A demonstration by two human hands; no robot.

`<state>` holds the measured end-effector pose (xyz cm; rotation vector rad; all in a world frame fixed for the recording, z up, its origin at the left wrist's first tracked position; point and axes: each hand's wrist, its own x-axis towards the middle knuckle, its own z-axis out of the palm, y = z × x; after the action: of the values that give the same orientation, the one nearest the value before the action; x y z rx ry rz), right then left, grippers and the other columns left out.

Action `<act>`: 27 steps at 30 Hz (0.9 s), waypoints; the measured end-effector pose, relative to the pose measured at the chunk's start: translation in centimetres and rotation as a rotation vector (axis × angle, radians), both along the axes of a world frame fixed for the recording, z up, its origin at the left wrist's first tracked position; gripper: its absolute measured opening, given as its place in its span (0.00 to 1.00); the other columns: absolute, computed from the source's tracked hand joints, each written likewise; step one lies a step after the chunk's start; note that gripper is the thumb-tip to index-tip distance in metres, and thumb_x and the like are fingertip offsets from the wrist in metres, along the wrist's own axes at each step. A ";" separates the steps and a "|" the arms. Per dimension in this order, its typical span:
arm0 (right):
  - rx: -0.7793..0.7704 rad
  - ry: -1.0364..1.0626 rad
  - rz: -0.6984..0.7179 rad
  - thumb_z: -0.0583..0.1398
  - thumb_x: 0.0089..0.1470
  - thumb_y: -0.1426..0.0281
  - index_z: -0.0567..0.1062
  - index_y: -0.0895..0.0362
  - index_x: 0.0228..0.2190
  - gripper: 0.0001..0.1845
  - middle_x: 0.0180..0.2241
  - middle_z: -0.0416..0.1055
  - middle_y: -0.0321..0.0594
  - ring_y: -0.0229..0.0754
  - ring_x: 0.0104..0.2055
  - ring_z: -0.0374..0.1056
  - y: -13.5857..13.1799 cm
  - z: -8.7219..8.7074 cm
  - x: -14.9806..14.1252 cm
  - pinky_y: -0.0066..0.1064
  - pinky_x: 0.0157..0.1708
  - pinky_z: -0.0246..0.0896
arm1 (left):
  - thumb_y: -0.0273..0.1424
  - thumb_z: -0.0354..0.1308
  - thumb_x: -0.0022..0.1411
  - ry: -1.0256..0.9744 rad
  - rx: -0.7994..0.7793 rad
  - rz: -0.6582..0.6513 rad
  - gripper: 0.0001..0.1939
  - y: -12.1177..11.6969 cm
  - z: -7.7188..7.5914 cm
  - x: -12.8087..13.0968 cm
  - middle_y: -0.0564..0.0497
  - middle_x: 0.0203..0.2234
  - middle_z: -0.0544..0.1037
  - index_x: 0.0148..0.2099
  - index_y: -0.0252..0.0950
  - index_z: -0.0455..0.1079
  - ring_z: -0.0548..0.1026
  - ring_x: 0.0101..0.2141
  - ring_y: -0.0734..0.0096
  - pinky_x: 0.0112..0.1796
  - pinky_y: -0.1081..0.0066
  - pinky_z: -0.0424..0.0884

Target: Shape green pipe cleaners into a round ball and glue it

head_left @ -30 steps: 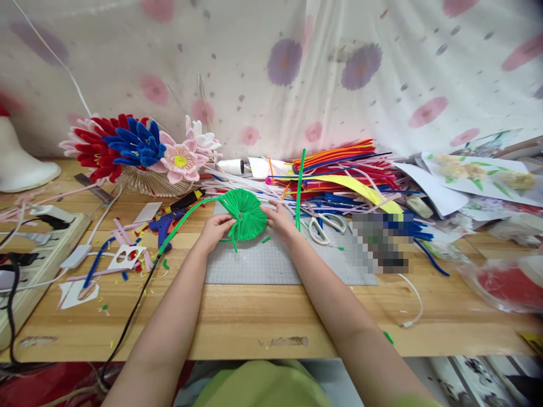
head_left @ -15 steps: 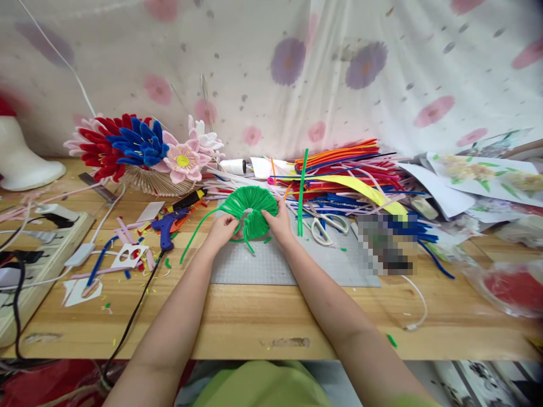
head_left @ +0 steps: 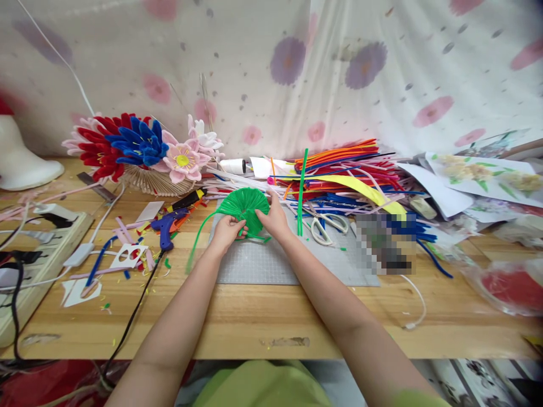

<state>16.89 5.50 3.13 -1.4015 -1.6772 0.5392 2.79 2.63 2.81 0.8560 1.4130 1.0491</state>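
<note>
A round green disc of pipe cleaners (head_left: 245, 204), its strands fanning out from a small centre hole, is held between my two hands over a grey cutting mat (head_left: 263, 268). My left hand (head_left: 228, 232) pinches its lower left edge. The thumb of my right hand (head_left: 275, 215) lies on the disc's right side, fingers behind the rim. One long green strand trails from the disc's left side, bending down past my left wrist. Two upright green pipe cleaners (head_left: 302, 198) and white-handled scissors (head_left: 324, 229) lie to the right of my right hand.
Left of the mat are a blue glue gun (head_left: 166, 226), paper scraps and a power strip (head_left: 46, 265). Fabric flowers (head_left: 139, 144) stand behind them. Bundles of coloured pipe cleaners (head_left: 339, 161) line the back; printed papers (head_left: 487, 181) and plastic bags (head_left: 509, 282) are at the right.
The disc opened into a wide gap at its lower left half a second ago, and now looks closed and round again. My left hand has shifted right and in under it.
</note>
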 end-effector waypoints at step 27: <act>-0.246 -0.301 0.374 0.53 0.50 0.70 0.66 0.57 0.19 0.11 0.17 0.66 0.32 0.32 0.21 0.58 -3.7 1.7 -1.0 0.24 0.24 0.44 | 0.29 0.60 0.51 -0.531 -0.030 0.159 0.04 0.6 0.1 1.6 0.54 0.20 0.73 0.29 0.33 0.71 0.69 0.21 0.82 0.25 0.79 0.65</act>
<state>15.94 1.82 4.88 -1.3979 -2.1991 0.7959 4.41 3.27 2.93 0.4004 1.0496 1.2599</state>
